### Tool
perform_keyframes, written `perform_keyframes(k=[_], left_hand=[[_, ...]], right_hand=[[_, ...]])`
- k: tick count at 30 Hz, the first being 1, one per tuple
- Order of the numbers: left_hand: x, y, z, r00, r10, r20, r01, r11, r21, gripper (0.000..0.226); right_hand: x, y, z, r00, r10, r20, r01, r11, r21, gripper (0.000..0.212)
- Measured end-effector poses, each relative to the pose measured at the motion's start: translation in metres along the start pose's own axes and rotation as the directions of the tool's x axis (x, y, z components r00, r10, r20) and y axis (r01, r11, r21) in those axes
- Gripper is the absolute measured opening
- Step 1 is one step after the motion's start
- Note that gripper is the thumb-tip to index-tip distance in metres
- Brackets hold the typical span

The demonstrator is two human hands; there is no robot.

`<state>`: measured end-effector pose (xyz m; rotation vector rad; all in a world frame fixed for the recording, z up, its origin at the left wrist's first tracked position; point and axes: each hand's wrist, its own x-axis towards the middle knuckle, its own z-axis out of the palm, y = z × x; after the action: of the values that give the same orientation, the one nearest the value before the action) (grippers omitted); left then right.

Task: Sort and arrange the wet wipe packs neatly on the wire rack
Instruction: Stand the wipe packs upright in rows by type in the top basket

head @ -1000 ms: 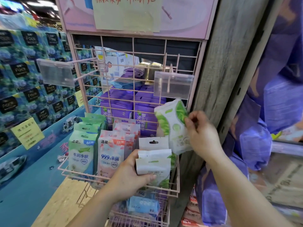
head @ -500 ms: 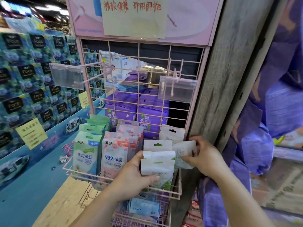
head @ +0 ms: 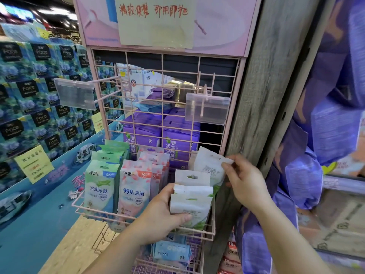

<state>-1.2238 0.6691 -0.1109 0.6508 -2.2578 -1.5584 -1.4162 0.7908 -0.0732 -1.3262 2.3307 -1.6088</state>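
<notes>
Left hand (head: pixel 164 213) gripping front of three upright white packs (head: pixel 190 206) at right end of pink wire basket (head: pixel 213 218), right hand (head: pixel 244 179) pinching tilted fourth white pack (head: pixel 209 165) behind, green row (head: pixel 100 186), pink row (head: pixel 134 190) left.

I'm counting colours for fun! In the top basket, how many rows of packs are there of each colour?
Green row: 1
Pink row: 1
White row, held by the left hand, with the right hand at its tilted back pack: 1
Total: 3 rows in the wire basket.
</notes>
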Motion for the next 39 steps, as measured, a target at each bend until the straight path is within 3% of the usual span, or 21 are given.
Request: perform_keyframes(k=[3, 6, 8, 10, 12, 18, 23, 27, 32, 35, 37, 39], left_hand=[[0.007, 0.003, 0.001, 0.998, 0.066, -0.016, -0.066, 0.998, 0.001, 0.069], [0.015, 0.008, 0.002, 0.996, 0.081, 0.026, -0.081, 0.997, -0.015, 0.074], [0.02, 0.006, 0.002, 0.998, 0.057, 0.032, -0.056, 0.998, -0.034, 0.071], [0.024, 0.003, 0.002, 0.999, 0.025, 0.02, -0.024, 0.999, -0.043, 0.065], [0.025, 0.0, 0.001, 1.0, -0.006, 0.017, 0.006, 0.999, -0.044, 0.058], [0.024, -0.003, 0.0, 1.0, -0.029, 0.012, 0.03, 0.998, -0.054, 0.056], [0.027, -0.005, 0.0, 0.999, -0.039, 0.024, 0.041, 0.995, -0.088, 0.057], [0.031, -0.007, -0.003, 0.999, -0.041, 0.029, 0.044, 0.993, -0.111, 0.053], [0.038, -0.003, 0.008, 1.0, 0.018, -0.021, -0.021, 0.991, -0.135, 0.054], [0.046, -0.009, 0.014, 0.997, 0.053, -0.049, -0.059, 0.991, -0.122, 0.055], [0.048, -0.01, 0.015, 0.998, 0.065, -0.014, -0.066, 0.994, -0.087, 0.07], [0.049, -0.01, 0.014, 0.998, 0.054, 0.024, -0.052, 0.996, -0.072, 0.106]], right_hand=[[0.006, -0.001, 0.009, 0.981, -0.043, 0.187, 0.068, 0.989, -0.133, 0.026], [0.005, 0.007, 0.019, 0.957, 0.062, 0.282, -0.06, 0.998, -0.018, 0.033], [0.003, 0.014, 0.02, 0.963, 0.132, 0.233, -0.167, 0.977, 0.136, 0.025], [-0.003, 0.021, 0.02, 0.954, 0.268, 0.134, -0.298, 0.89, 0.345, 0.017], [-0.006, 0.027, 0.026, 0.919, 0.382, 0.093, -0.383, 0.817, 0.432, 0.017], [-0.001, 0.027, 0.041, 0.89, 0.44, 0.117, -0.455, 0.855, 0.25, 0.017], [-0.008, 0.027, 0.039, 0.955, 0.28, 0.097, -0.28, 0.96, -0.006, 0.011], [-0.016, 0.026, 0.042, 0.961, 0.255, 0.108, -0.26, 0.965, 0.028, 0.015], [-0.013, 0.021, 0.043, 0.969, 0.247, 0.01, -0.244, 0.95, 0.192, 0.02], [-0.009, 0.019, 0.045, 0.956, 0.288, 0.049, -0.292, 0.935, 0.202, 0.021], [-0.012, 0.019, 0.046, 0.944, 0.326, 0.044, -0.329, 0.935, 0.132, 0.026], [-0.02, 0.016, 0.049, 0.928, 0.373, -0.018, -0.367, 0.919, 0.143, 0.031]])
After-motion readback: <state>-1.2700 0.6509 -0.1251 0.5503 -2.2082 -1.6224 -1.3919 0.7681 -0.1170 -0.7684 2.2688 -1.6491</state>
